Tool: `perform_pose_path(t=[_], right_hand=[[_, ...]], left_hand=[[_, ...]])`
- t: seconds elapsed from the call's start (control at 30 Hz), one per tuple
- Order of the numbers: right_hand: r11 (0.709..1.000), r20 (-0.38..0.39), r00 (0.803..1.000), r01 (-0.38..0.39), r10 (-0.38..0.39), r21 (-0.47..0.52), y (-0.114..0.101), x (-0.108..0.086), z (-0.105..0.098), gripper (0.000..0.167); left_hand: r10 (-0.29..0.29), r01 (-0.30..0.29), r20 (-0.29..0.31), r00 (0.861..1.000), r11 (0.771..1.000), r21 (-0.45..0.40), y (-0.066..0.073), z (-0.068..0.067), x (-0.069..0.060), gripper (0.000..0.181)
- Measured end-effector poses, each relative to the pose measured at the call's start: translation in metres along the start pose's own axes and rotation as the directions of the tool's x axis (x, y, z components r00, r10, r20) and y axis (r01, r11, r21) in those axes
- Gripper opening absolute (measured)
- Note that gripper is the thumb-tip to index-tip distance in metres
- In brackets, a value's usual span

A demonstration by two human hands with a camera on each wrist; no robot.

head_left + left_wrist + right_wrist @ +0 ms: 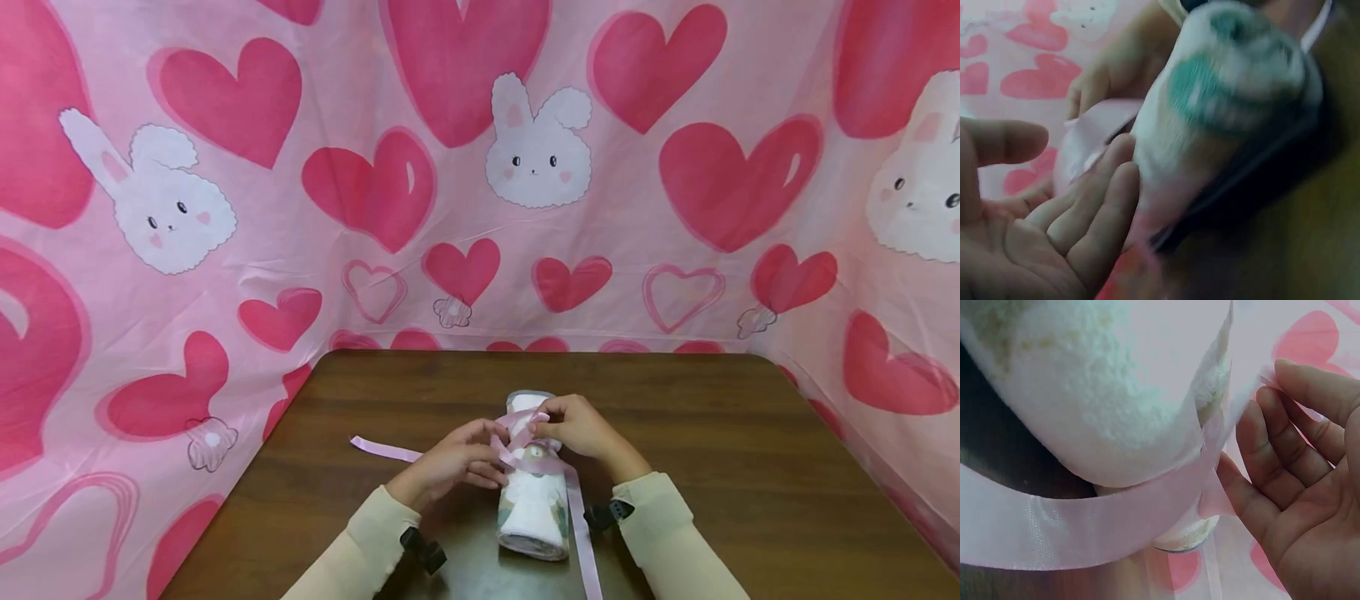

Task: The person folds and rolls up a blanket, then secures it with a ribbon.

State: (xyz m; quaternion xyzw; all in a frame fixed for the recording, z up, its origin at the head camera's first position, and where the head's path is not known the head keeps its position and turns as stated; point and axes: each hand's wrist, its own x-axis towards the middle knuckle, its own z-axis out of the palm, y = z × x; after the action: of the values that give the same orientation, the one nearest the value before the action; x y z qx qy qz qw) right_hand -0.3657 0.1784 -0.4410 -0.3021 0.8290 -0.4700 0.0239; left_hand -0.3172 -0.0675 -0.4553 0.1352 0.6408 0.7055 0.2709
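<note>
A rolled towel, white with green and tan patches, lies lengthwise on the table with a pink ribbon around its middle. The ribbon is looped over the top of the roll, one end trailing left and the other toward the front edge. My right hand pinches part of the ribbon between thumb and fingertips, as the right wrist view shows with the ribbon close up. On the roll's left side, my left hand has its fingers extended, touching the roll and ribbon; its thumb stands apart in the left wrist view.
The brown wooden table extends beneath the roll and both arms. Behind and beside it hangs a pink cloth printed with hearts and rabbits. Each wrist carries a small black camera close to the tabletop.
</note>
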Motion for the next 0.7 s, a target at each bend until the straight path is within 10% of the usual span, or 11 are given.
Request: perform_pose_path(t=[0.2,0.3,0.43,0.7], right_hand=[[1.000,0.003,1.000,-0.025,0.025,0.015,-0.028,-0.005,-0.010,0.004],[0.999,-0.010,0.999,-0.045,0.046,0.025,-0.022,-0.005,-0.010,0.005],[0.997,-0.021,0.998,-0.057,0.058,0.047,0.003,-0.003,-0.009,0.006],[0.995,-0.011,0.999,-0.053,0.054,0.080,0.000,0.000,-0.008,0.005]], left_hand=[[0.027,0.004,-0.098,0.995,0.952,0.305,0.009,-0.011,0.000,0.048],[0.194,-0.056,-0.186,0.963,0.822,0.566,0.009,-0.014,0.008,0.032],[0.374,-0.139,-0.151,0.915,0.644,0.752,0.010,-0.011,0.028,0.018],[0.427,-0.268,-0.037,0.903,0.631,0.728,0.008,0.003,0.054,0.017]])
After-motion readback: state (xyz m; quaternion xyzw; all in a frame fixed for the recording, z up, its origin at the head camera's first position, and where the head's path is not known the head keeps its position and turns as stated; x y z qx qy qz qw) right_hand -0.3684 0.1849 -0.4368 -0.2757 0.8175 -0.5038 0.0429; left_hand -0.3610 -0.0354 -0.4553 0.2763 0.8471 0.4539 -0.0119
